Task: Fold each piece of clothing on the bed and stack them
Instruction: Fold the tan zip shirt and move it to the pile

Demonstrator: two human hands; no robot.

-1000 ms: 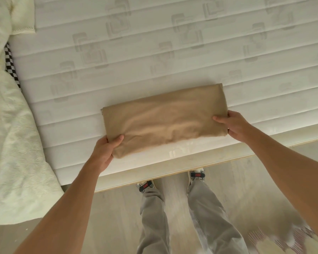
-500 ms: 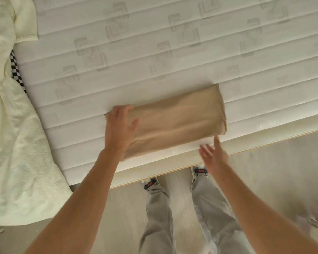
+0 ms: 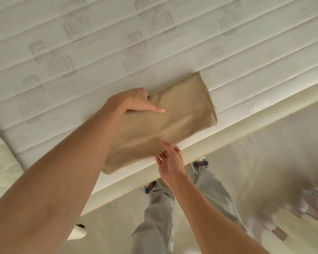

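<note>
Our left hand (image 3: 130,103) lies over the far left end of the folded tan garment (image 3: 173,121), thumb stretched flat along its top and the other fingers wrapped over the far edge, out of sight, so we read it as gripping that end. Our right hand (image 3: 170,160) comes in from below at the near long edge, fingers loosely spread and only lightly curled, their tips touching or slipping just under the cloth; we cannot tell whether they have closed on anything.

The tan garment is a compact rectangle lying slantwise along the near edge of the bed (image 3: 264,79), its near left corner hanging a little past the mattress edge. It looks fully folded, so we judge the step in hand to be lifting or shifting it toward a stack.

Farther out, a pale cream textile (image 3: 0,162) lies at the bed's left edge, too little in view to say what it is. No stack shows here, so how many pieces remain we cannot say. On the floor to the right sits a blurred striped heap (image 3: 292,217).
</note>
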